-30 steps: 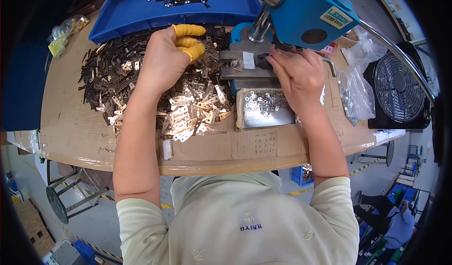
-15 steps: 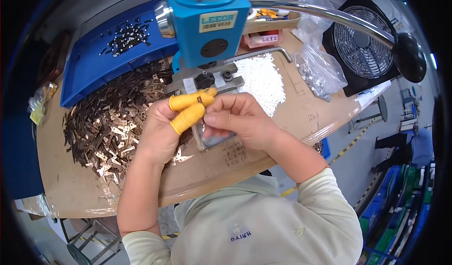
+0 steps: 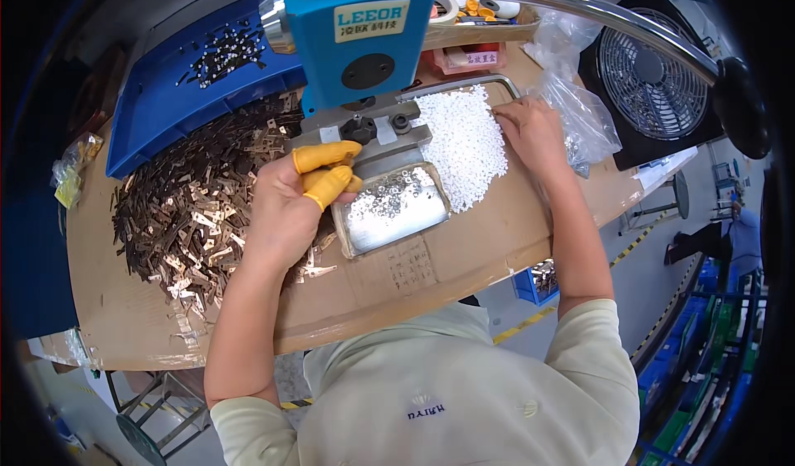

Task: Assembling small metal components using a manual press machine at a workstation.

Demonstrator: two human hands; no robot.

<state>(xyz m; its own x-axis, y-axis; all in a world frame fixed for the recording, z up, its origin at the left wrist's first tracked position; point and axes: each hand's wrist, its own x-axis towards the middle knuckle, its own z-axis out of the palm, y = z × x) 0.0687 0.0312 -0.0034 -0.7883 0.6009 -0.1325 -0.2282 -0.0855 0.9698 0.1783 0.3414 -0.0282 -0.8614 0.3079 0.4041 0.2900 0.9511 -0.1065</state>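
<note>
My left hand point(image 3: 290, 197), with yellow finger cots on the thumb and finger, is pinched closed beside a steel fixture point(image 3: 389, 158). What it holds, if anything, is hidden by the cots. At the right edge of a pile of small white pieces point(image 3: 468, 147), my right hand point(image 3: 532, 130) has its fingers bent together near the end of a bent metal rod point(image 3: 499, 80). Anything between those fingertips is too small to make out. Above the fixture stands a blue press head point(image 3: 356, 43). In front of it lies a shallow tray point(image 3: 397, 227) with small metal rings.
A heap of flat metal strips point(image 3: 199, 217) spreads on the left. Behind it is a blue bin point(image 3: 149, 126). The press lever point(image 3: 580, 14) reaches rightward to a black knob point(image 3: 743, 110). A plastic bag point(image 3: 580, 114) and a fan point(image 3: 650, 72) stand at the right.
My right hand has left my left hand and moved right to the far side of the white pile. The tray of rings has come into full view. My left hand has shifted slightly left.
</note>
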